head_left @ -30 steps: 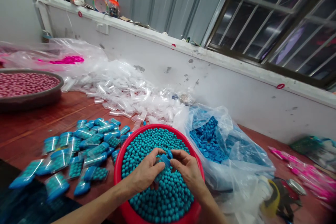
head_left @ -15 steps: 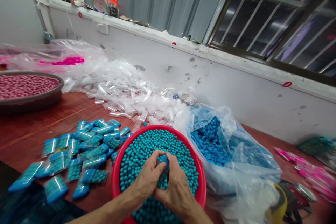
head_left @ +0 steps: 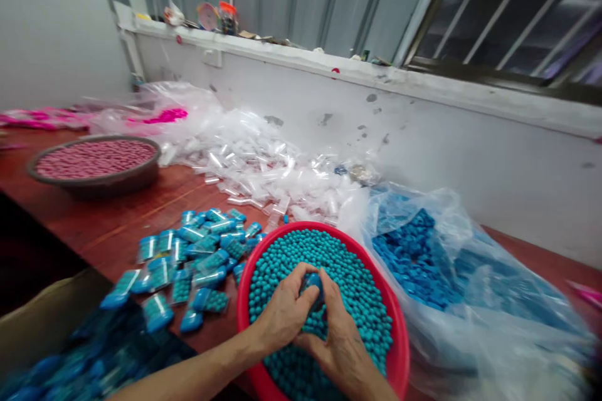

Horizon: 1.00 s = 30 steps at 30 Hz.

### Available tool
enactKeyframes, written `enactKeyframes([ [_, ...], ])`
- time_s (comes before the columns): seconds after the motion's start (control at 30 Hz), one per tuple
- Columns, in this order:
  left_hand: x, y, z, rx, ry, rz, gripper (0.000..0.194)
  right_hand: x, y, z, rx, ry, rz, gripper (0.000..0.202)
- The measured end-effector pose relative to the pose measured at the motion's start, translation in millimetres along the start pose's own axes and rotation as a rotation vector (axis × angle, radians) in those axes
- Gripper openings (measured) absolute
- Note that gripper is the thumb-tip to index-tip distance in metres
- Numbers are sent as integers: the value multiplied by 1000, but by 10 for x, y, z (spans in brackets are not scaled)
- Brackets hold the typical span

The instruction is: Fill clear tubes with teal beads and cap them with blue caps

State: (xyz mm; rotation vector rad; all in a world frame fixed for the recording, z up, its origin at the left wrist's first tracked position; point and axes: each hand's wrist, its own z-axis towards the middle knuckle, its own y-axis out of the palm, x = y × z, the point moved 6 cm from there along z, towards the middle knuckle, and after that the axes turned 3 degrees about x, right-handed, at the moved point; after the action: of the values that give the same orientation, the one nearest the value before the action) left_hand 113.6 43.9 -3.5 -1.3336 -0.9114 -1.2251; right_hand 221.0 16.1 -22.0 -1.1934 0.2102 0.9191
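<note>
A small clear packet with a blue cap (head_left: pixel 313 288) is held between my two hands over a red basin. My left hand (head_left: pixel 282 307) is closed on it, thumb lying across the blue end. From the other side my right hand (head_left: pixel 345 338) curves round it, fingertips at the cap and thumb lower down; its lower part is largely hidden. Teal beads (head_left: pixel 301 250) fill the red basin (head_left: pixel 399 338) beneath my hands. Left of the basin lie several capped packets of teal beads (head_left: pixel 207 244).
Right of the basin, a clear plastic bag (head_left: pixel 475 263) holds blue caps (head_left: pixel 414 263). Empty clear sleeves (head_left: pixel 263 163) are heaped along the wall. A brown tray (head_left: pixel 117 185) of pink beads stands at the left. More blue-capped packets (head_left: pixel 94 363) lie at the lower left, below the table edge.
The view has swung left, so the basin and my hands appear farther right. My hands stay around the packet, and the gap between my right thumb and fingers looks wider.
</note>
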Motion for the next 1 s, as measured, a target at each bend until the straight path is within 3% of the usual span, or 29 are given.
enactKeyframes([
  [0.13, -64, -745, -5, 229, 5, 245, 30, 180, -8, -20, 61, 63, 34, 59],
  [0.23, -219, -1323, 36, 437, 4, 384, 34, 233, 41, -30, 15, 44, 10, 45],
  [0.3, -370, -1572, 95, 495, -24, 515, 36, 233, 82, -39, -46, 20, -4, 44],
  [0.37, -520, -1692, 153, 496, -60, 714, 39, 235, 106, -46, -86, 15, -17, 43],
  [0.5, -754, -1623, 207, 447, -113, 1044, 45, 249, 127, -47, -126, 23, -63, 39],
  [0.77, -1093, -933, 428, 109, 50, 1034, 40, 237, 163, -28, -120, -93, -99, 27],
  [0.87, -1208, -852, 419, 63, 73, 1018, 43, 310, 182, -55, -122, -142, -171, 26],
  [1.0, -1325, -871, 290, 72, 95, 1110, 46, 431, 202, -114, -160, -229, -290, 31],
])
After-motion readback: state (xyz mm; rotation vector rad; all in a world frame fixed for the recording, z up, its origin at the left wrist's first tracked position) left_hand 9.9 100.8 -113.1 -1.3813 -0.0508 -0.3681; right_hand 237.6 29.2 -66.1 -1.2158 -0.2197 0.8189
